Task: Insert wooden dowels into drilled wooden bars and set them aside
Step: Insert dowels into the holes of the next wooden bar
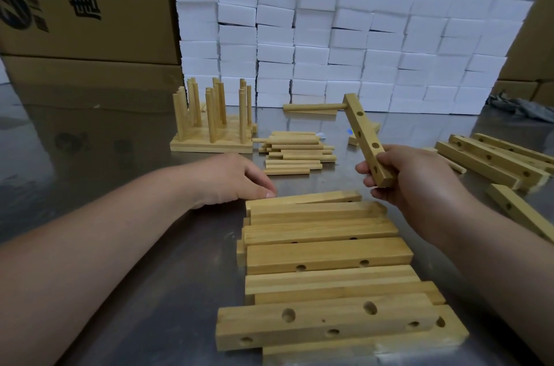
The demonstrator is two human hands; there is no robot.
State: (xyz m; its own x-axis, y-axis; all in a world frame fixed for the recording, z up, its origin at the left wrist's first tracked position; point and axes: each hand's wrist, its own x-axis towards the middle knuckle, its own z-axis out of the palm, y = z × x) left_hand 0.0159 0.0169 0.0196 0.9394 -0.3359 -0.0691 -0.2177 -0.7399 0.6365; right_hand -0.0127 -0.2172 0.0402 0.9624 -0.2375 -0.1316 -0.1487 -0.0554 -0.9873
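Note:
My right hand (410,177) grips the lower end of a drilled wooden bar (361,129) held tilted upward. One dowel (311,107) sticks out leftward from the bar's top hole. My left hand (239,178) rests palm down on the metal table, fingers relaxed, just left of a pile of loose dowels (295,153) and touching the far end of a stack of drilled bars (326,257) in front of me. Finished bars with upright dowels (211,120) stand at the back left.
More drilled bars (491,159) lie at the right. A wall of white foam blocks (344,36) stands at the table's back, with cardboard boxes (84,6) to the left and behind. A grey cloth (521,108) lies far right.

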